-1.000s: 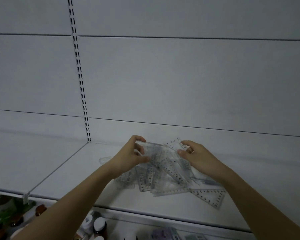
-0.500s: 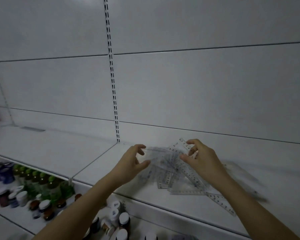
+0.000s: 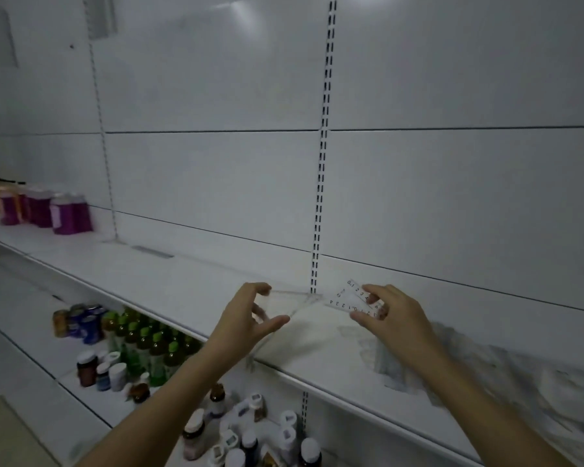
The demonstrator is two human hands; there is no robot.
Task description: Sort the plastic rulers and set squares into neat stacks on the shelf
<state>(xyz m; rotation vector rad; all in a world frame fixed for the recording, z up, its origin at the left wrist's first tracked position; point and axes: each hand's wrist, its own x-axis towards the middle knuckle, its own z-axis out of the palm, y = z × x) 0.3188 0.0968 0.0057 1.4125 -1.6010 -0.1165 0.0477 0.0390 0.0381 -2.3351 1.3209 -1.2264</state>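
A bundle of clear plastic rulers and set squares (image 3: 346, 299) is held above the white shelf (image 3: 189, 281), its printed numbers showing near my right hand. My left hand (image 3: 246, 318) grips the bundle's left end between curled fingers and thumb. My right hand (image 3: 390, 318) pinches the right end. A blurred pile of other clear rulers (image 3: 469, 365) lies on the shelf to the right, under my right forearm.
Purple containers (image 3: 64, 214) stand far left on the same shelf. A slotted upright (image 3: 321, 197) runs down the back panel. On the lower shelf stand green-capped bottles (image 3: 149, 345), cans (image 3: 81, 320) and white-capped jars (image 3: 250, 433).
My hands have lifted a bundle of rulers off the pile and carried it left along the shelf. The view has swung left, so the pile now lies to the right.
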